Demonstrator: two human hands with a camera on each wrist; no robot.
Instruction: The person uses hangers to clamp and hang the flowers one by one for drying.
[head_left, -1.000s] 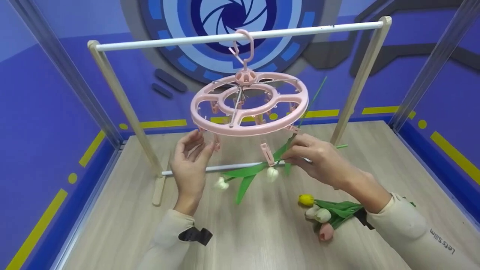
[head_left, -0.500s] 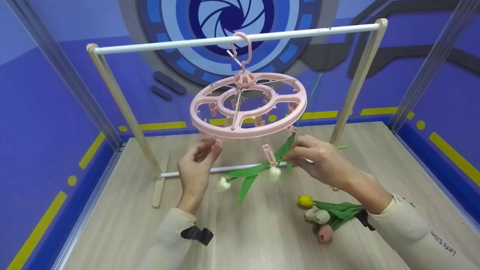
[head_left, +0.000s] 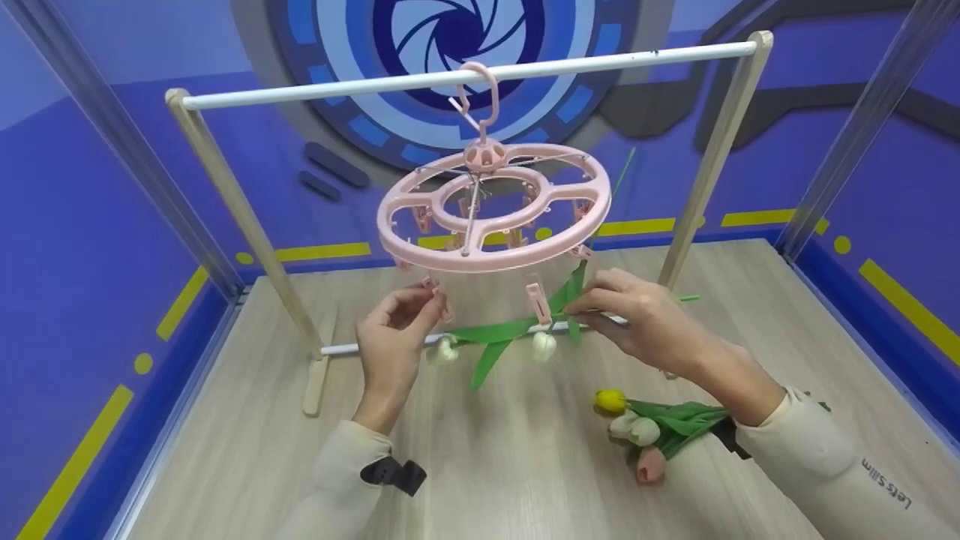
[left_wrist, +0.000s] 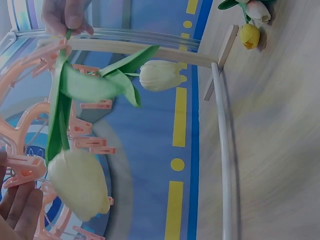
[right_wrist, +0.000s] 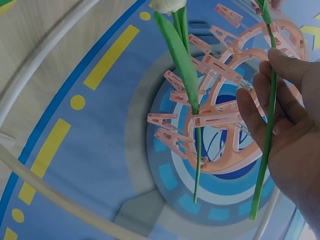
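Observation:
A round pink clip hanger [head_left: 495, 259] hangs by its hook, with clothespins all around. My left hand [head_left: 394, 330] pinches a clothespin [left_wrist: 25, 169] at the ring's near left. My right hand [head_left: 637, 319] pinches the green stem [right_wrist: 272, 110] of a white tulip, held roughly level below the ring. Its white bloom [left_wrist: 80, 185] is close to my left hand and the pinched clothespin. A second white tulip [head_left: 544, 346] hangs bloom down, a clothespin [right_wrist: 217, 118] gripping it where leaf meets stem, with the thin stem rising above the ring.
The hanger's hook is over the white rod [head_left: 315, 88] of a wooden-legged rack [head_left: 240, 202]. On the tabletop [head_left: 487, 465], near my right forearm, lies a bunch of tulips [head_left: 649, 431] in yellow, white and pink. Printed blue panels stand around the table.
My left hand has moved slightly right and down, drawing the clothespin below the ring. The held tulip's bloom has risen a little towards it. My right hand has barely moved.

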